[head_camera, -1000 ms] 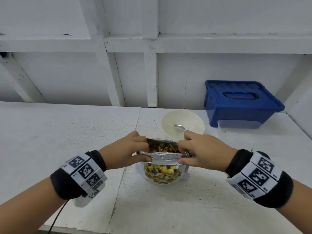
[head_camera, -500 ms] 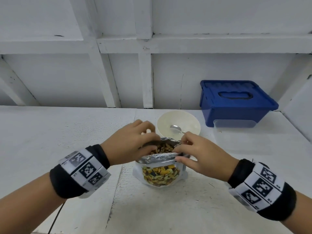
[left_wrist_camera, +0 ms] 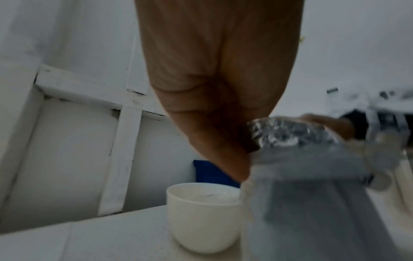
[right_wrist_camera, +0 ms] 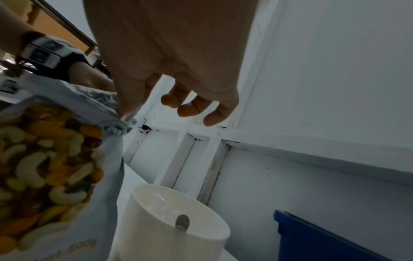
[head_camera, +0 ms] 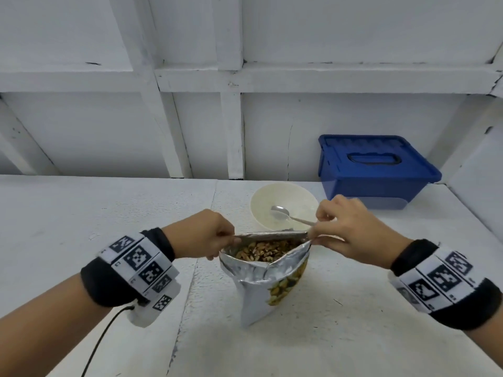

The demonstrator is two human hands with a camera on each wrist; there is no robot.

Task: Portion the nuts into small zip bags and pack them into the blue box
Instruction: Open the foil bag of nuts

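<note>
- The step in hand looks like opening the supply — the foil nut pouch [head_camera: 265, 270] stands upright on the white table [head_camera: 109, 213], its mouth pulled wide with the nuts [head_camera: 265, 250] showing inside.
- The left hand [head_camera: 206, 234] pinches the left end of the pouch's rim between thumb and curled fingers; the wrist view confirms foil caught at the fingertips.
- The right hand [head_camera: 351, 229] pinches the right end of the rim with thumb and forefinger, while its other three fingers [right_wrist_camera: 194, 107] hang slightly curled and apart, holding nothing.
- Just behind the pouch sits the cream bowl [head_camera: 284, 191] with a metal spoon [head_camera: 280, 212] lying in it, handle toward the right hand.
- The blue box [head_camera: 375, 170] stands behind and to the right of the pouch, against the wall, its lid on.
- No small zip bags are visible in any view, so portioning seems not yet begun.
- Next move, as I judge it — one hand should steady the pouch while the other tips or scoops nuts toward the bowl; the pouch leans, so letting go of both ends at once risks a spill.
</note>
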